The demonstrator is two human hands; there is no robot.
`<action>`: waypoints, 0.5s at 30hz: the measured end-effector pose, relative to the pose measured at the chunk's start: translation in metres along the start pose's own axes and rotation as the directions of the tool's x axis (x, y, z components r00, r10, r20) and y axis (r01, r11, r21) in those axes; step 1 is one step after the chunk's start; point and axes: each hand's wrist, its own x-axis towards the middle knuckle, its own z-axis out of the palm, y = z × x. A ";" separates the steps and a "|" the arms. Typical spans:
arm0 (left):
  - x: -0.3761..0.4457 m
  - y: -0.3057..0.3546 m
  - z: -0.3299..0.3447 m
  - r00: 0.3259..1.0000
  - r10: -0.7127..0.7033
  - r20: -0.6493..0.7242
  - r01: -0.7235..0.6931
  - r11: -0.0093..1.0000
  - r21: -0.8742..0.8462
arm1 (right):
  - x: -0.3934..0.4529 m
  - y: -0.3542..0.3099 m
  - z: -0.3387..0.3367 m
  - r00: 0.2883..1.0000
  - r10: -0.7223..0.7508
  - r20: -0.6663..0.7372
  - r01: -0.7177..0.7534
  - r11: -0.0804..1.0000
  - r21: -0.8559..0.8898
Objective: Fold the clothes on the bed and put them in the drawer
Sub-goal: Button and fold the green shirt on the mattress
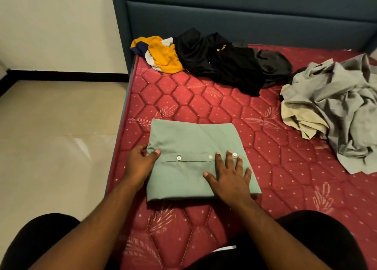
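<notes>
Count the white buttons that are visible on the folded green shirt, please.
3, in a row along the placket of the green shirt: left, middle, right between the right hand's fingers. More may be hidden.

Your hands sit on the folded green shirt (195, 157) near the bed's left edge, the left hand (140, 163) at its left side, the right hand (230, 177) flat on top. Bare red mattress (204, 98) lies open beyond the shirt and to its right. Along the blue headboard (244, 20) a yellow garment (163, 55) and a black pile (222, 63) block the far strip. A crumpled grey heap (334, 106) fills the right side. Left of the bed, the tiled floor (57, 126) gives you free passage.
</notes>
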 end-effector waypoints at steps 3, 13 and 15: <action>-0.003 -0.003 0.009 0.942 0.317 -0.114 -0.217 0.830 0.513 | 0.006 -0.004 -0.003 0.997 -0.076 -0.022 0.075 0.996 -0.044; 0.037 -0.012 0.046 0.944 0.160 0.289 -0.330 0.438 0.836 | 0.100 0.006 -0.005 0.975 -0.203 0.088 0.206 0.978 -0.027; 0.039 -0.018 0.043 0.944 0.159 0.288 -0.329 0.442 0.834 | 0.108 0.026 -0.007 0.979 -0.135 0.152 0.140 0.990 -0.020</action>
